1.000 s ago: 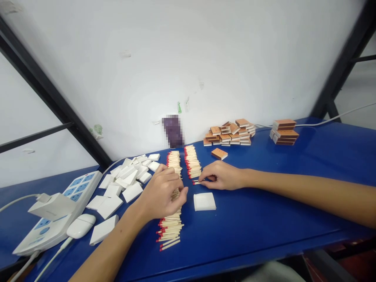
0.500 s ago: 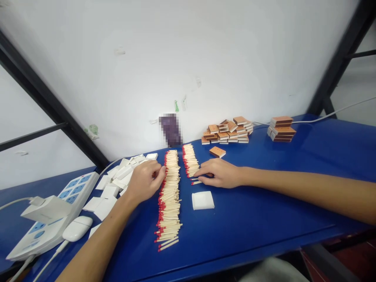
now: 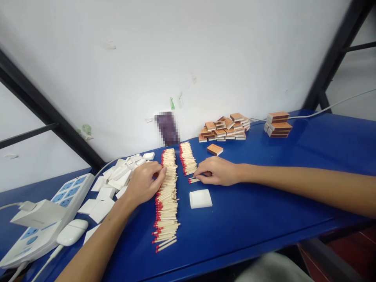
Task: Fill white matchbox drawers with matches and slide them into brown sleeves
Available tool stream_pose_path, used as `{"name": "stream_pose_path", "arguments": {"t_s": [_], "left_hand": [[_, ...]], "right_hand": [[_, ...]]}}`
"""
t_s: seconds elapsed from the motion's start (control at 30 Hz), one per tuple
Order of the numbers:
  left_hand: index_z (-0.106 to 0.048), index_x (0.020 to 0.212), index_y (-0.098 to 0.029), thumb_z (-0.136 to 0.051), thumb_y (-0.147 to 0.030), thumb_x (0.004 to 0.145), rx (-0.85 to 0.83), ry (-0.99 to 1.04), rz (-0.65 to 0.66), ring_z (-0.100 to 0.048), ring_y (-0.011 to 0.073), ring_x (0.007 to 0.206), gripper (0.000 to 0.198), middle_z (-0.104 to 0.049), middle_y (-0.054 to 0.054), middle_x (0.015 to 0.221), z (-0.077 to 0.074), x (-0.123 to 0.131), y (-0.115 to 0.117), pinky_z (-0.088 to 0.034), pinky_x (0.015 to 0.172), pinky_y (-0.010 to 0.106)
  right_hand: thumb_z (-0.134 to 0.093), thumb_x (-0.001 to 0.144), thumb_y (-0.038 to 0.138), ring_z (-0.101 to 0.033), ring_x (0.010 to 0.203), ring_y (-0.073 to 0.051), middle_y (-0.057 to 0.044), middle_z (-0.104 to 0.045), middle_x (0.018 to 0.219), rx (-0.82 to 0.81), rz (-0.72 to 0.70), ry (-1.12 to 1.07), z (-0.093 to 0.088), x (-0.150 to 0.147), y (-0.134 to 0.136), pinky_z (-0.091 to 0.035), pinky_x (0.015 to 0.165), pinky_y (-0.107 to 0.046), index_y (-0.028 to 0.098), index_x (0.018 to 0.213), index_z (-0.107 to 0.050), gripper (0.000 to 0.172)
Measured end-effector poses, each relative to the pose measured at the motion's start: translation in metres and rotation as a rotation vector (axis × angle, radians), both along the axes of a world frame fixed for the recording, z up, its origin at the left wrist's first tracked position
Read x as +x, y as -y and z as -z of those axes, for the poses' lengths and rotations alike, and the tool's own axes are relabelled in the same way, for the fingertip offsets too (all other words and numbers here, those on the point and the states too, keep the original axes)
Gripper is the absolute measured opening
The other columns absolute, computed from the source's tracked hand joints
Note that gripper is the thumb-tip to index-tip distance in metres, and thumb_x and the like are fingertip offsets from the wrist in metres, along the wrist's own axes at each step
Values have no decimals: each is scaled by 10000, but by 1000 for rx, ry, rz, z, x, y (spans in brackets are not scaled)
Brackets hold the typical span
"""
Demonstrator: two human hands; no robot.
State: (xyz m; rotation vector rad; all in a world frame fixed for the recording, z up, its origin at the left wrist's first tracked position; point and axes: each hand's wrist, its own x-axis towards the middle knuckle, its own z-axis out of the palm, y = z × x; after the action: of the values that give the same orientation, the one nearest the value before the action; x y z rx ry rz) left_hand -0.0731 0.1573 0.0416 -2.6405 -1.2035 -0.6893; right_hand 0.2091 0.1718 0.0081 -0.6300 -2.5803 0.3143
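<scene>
A: First entry?
B: We list the right hand (image 3: 217, 171): curled, thumb and forefinger at the plain ends of a few loose matches (image 3: 192, 180); whether pinched tight, we cannot tell.
A: Their bearing?
B: Red heads left, long axes crosswise, on the blue table (image 3: 264, 227), just nearer us than the short match row (image 3: 187, 158).
A: The left hand (image 3: 145, 180)?
B: Loosely curled, thumb at the long match row (image 3: 168, 196); we cannot tell whether it holds anything. That row stretches away from us, heads likewise left.
A: Farther out?
B: One flat white piece (image 3: 200, 199), one orange matchbox (image 3: 215, 149), one matchbox pile (image 3: 225, 129).
</scene>
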Motion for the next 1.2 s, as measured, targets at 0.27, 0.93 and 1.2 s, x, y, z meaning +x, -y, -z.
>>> {"name": "stream_pose_path", "arguments": {"t_s": [0.27, 0.93, 1.2], "left_hand": [[-558, 761, -196, -398, -285, 986, 141, -10, -165, -511, 200, 696, 291, -571, 35, 711, 2, -11, -12, -379, 666, 332], [-619, 1050, -205, -345, -256, 982, -80, -418, -289, -626, 300, 1076, 286, -692, 122, 1114, 15, -14, -19, -428, 882, 464], [-602, 1090, -209, -348, -300, 987, -142, -425, -272, -619, 290, 1101, 289, -672, 123, 1182, 13, -17, -21, -434, 909, 458]], "right_hand": [[-504, 909, 189, -558, 636, -127, -19, -664, 727, -30, -13, -10, -1, 1, 0, -370, 619, -245, 151, 852, -705, 212], [-465, 955, 200, -620, 815, -180, -78, -711, 952, -11, 50, 70, -6, -1, 3, -417, 725, -280, 152, 1140, -693, 297], [-456, 949, 200, -576, 731, -157, -48, -679, 833, -6, 28, 55, -7, -1, 3, -392, 676, -263, 155, 999, -703, 256]]}}
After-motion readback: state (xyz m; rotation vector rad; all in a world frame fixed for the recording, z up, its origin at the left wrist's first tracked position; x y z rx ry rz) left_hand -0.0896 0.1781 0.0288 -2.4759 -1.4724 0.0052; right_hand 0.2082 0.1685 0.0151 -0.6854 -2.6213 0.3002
